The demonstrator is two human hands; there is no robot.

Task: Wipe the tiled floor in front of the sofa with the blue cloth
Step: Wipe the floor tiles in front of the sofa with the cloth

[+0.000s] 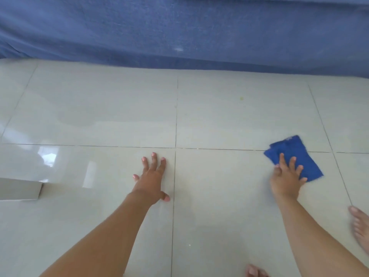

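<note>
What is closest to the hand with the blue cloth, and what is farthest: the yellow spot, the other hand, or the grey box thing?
From the right hand:
1. Yellow spot, ahead toward the sofa.
2. Left hand, flat on the tiles; nearly as close, hard to call.
3. Grey box, far left edge, clearly farthest.

text: none legible | blue cloth: pale mark at its far edge, perhaps a tag, unreadable

Arms: I see both forearms bare, no sleeves.
Left hand: no rings, no watch, short nails.
Right hand: bare, blurred.
Feet: bare toes, near right.
</note>
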